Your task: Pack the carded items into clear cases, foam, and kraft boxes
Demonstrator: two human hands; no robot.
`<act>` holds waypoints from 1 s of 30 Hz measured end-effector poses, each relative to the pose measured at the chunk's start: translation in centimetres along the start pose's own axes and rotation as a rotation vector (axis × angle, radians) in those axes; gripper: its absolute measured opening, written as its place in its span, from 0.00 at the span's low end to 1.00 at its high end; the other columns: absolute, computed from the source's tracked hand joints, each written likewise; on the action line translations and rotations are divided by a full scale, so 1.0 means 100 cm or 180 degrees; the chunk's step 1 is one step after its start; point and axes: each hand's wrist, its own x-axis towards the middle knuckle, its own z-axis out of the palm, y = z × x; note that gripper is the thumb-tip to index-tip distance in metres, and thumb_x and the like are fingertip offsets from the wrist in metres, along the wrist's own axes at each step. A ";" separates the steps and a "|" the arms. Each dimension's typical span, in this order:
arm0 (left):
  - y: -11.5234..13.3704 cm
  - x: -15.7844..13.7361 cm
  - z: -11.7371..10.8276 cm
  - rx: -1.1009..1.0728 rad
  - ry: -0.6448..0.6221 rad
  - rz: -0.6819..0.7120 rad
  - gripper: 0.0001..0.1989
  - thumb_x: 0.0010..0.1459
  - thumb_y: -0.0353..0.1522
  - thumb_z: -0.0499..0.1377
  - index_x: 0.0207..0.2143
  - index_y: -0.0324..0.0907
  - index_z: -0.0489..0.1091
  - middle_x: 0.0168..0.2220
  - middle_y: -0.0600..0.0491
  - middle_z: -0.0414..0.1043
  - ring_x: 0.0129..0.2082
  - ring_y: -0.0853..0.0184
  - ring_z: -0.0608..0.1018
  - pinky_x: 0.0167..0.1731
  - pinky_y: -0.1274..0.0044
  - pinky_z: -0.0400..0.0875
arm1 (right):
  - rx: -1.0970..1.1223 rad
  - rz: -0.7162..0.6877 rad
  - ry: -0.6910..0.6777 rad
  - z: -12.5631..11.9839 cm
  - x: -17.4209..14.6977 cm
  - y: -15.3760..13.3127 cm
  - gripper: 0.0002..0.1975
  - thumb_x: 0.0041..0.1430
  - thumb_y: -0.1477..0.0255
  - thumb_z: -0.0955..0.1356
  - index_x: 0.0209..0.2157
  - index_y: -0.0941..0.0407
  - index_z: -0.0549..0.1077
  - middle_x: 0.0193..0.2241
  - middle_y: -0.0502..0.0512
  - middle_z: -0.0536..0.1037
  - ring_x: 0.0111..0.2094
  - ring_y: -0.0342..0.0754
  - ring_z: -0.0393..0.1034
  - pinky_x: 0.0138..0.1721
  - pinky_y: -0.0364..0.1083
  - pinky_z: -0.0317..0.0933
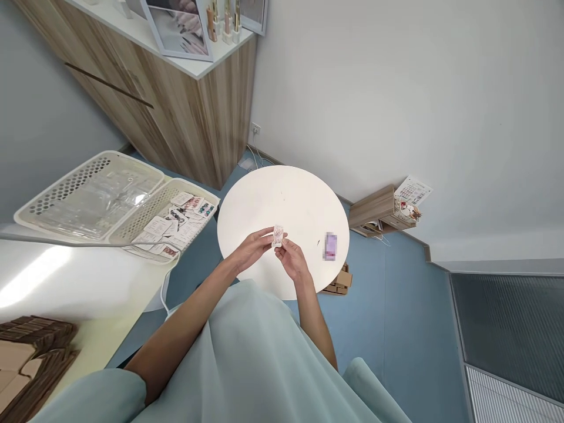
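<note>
Over the round white table (pixel 282 188), both hands meet at a small pale packet with pinkish print (pixel 278 235). My left hand (pixel 254 248) is closed on its left side with the fingertips. At its lower right, my right hand (pixel 292 258) pinches the same packet between thumb and fingers. The packet is too small for its contents to be made out. Right of the hands, a blurred purple item (pixel 330 246) lies on the table, with a small dark mark beside it.
On the left table, a white basket (pixel 90 154) holds clear plastic pieces; an adjoining basket (pixel 207 189) holds printed cards. Folded cardboard (pixel 35 358) is stacked at lower left. A wooden cabinet (pixel 189 117) stands behind, a small wall shelf (pixel 374 208) at right. Cardboard boxes (pixel 341 281) sit below the table.
</note>
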 end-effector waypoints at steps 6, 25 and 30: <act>0.007 -0.007 -0.009 -0.0031 0.0366 0.0113 0.30 0.50 0.43 0.79 0.53 0.41 0.82 0.58 0.38 0.82 0.65 0.47 0.78 0.72 0.56 0.61 | -0.1046 -0.0841 0.0624 0.023 -0.013 -0.007 0.19 0.58 0.52 0.77 0.39 0.52 0.81 0.39 0.54 0.83 0.38 0.48 0.76 0.44 0.48 0.68; 0.027 -0.044 -0.035 0.0837 0.1327 0.0453 0.39 0.46 0.52 0.79 0.56 0.41 0.80 0.43 0.44 0.86 0.51 0.51 0.84 0.60 0.58 0.74 | -0.1405 -0.0731 0.0907 0.054 -0.025 -0.002 0.13 0.55 0.57 0.77 0.30 0.53 0.81 0.30 0.52 0.81 0.35 0.49 0.73 0.40 0.48 0.65; 0.028 -0.045 -0.040 0.0607 0.1155 0.0357 0.35 0.49 0.49 0.79 0.55 0.42 0.80 0.44 0.46 0.85 0.51 0.54 0.83 0.61 0.61 0.74 | -0.1211 -0.0663 0.0794 0.053 -0.028 0.004 0.14 0.54 0.57 0.77 0.30 0.53 0.81 0.31 0.53 0.82 0.34 0.48 0.74 0.40 0.48 0.65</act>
